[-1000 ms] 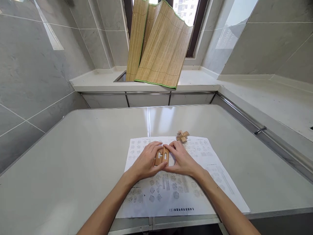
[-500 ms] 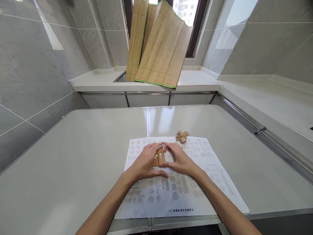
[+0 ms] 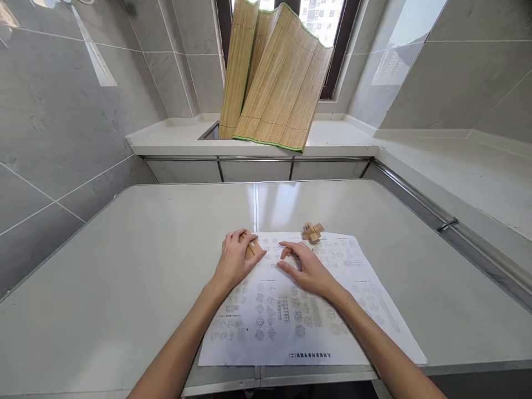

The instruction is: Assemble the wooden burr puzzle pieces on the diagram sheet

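My left hand (image 3: 235, 257) is wrapped round some flat wooden pieces (image 3: 250, 249) at the upper left edge of the printed sheet (image 3: 307, 343). Its fingers partly cover them, so their full shape is hidden. My right hand (image 3: 305, 270) hovers over or rests on the middle of the sheet, fingers curved and apart, with nothing visible between them. Just beyond it, at the sheet's top edge, sits an interlocked wooden cross-shaped puzzle (image 3: 312, 232).
The sheet lies on a pale table (image 3: 145, 288) with a seam down its middle. Behind the table are a metal rail (image 3: 257, 159) and a white ledge (image 3: 166, 143). A bamboo mat (image 3: 282, 83) leans against the window.
My left hand has moved left and away from me with the wooden pieces, off the middle of the sheet. My right hand has stayed nearly in place, now apart from them.
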A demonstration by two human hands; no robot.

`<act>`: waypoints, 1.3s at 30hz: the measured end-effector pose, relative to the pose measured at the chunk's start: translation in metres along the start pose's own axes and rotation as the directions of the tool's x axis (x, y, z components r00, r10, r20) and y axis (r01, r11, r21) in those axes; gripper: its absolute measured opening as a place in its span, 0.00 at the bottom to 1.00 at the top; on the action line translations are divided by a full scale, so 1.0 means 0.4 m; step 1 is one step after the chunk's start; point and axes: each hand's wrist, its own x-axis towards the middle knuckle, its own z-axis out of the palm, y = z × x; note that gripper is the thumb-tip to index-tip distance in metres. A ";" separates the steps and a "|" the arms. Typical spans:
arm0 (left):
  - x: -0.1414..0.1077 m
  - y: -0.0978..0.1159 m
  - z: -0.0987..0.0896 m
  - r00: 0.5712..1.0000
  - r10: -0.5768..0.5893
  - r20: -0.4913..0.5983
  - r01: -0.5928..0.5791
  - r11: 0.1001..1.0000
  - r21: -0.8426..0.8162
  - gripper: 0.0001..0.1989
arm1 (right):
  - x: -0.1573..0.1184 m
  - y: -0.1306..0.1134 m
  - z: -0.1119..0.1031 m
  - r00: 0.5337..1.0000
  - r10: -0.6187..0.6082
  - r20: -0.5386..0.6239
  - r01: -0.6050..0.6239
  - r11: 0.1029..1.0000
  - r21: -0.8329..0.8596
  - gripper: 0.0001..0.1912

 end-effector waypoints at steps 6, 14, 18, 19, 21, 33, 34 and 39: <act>0.005 -0.024 -0.011 0.996 -0.063 -0.055 0.067 0.995 0.072 0.17 | 0.000 0.002 0.000 1.000 -0.018 -0.007 0.018 1.000 -0.001 0.20; -0.005 0.031 -0.032 0.989 0.128 -0.076 -0.120 0.988 0.102 0.15 | 0.002 -0.006 -0.001 0.994 -0.059 -0.095 0.059 0.998 -0.002 0.13; -0.015 0.071 -0.043 0.969 0.246 -0.026 -0.246 0.969 -0.002 0.10 | 0.005 -0.014 -0.003 0.985 -0.068 -0.158 0.072 0.997 0.020 0.13; -0.017 0.077 -0.043 0.961 0.275 -0.007 -0.275 0.961 -0.027 0.09 | 0.006 -0.014 -0.003 0.983 -0.063 -0.171 0.069 0.997 0.027 0.13; -0.020 0.085 -0.041 0.945 0.324 0.036 -0.323 0.945 -0.046 0.09 | 0.009 -0.013 -0.002 0.980 -0.043 -0.197 0.053 0.997 0.048 0.14; -0.036 0.089 -0.021 0.908 0.416 0.036 -0.416 0.909 -0.012 0.13 | 0.009 -0.003 -0.011 0.874 0.291 -0.388 -0.157 0.926 0.342 0.21; -0.036 0.088 -0.020 0.909 0.414 0.039 -0.414 0.910 -0.014 0.13 | 0.008 -0.001 -0.013 0.851 0.319 -0.418 -0.172 0.920 0.351 0.21; -0.034 0.083 -0.017 0.913 0.404 0.064 -0.403 0.915 -0.022 0.12 | 0.012 0.013 -0.024 0.713 0.445 -0.542 -0.265 0.886 0.380 0.15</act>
